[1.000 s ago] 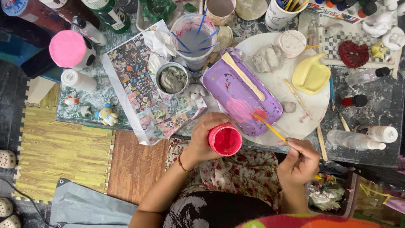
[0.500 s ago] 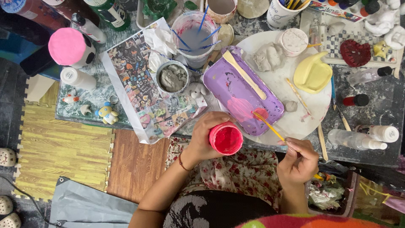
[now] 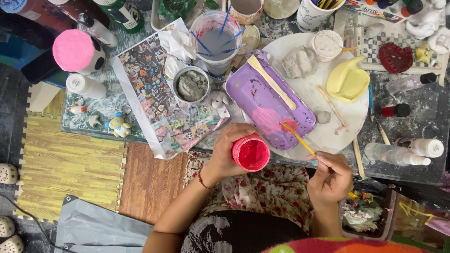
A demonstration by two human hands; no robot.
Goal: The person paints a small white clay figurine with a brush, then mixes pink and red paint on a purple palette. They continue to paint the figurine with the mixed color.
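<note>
- Head view: the left hand (image 3: 229, 150) is wrapped around an open pot of red paint (image 3: 251, 153), fingers curled tight about its side, the mouth turned up toward the camera and showing wet red paint inside.
- The pot is held near the body, just at the near edge of the purple tray (image 3: 269, 100), over the flowered cloth (image 3: 262, 187) on the lap.
- The right hand (image 3: 330, 175) pinches a thin yellow-handled brush (image 3: 300, 140), fingertips closed on the handle near its back end; the shaft runs far-left from the hand.
- The brush tip rests on a patch of pink-red paint on the tray's near-right part, just right of the pot.
- The tray lies tilted on a round white board (image 3: 337, 126); a pale wooden stick (image 3: 272, 82) lies across the tray's far half.
- Far of the tray stands a clear cup of cloudy water (image 3: 216, 42) with blue sticks in it; left of that, a small tin of grey clay (image 3: 191, 85) sits on a printed sheet (image 3: 159, 98).
</note>
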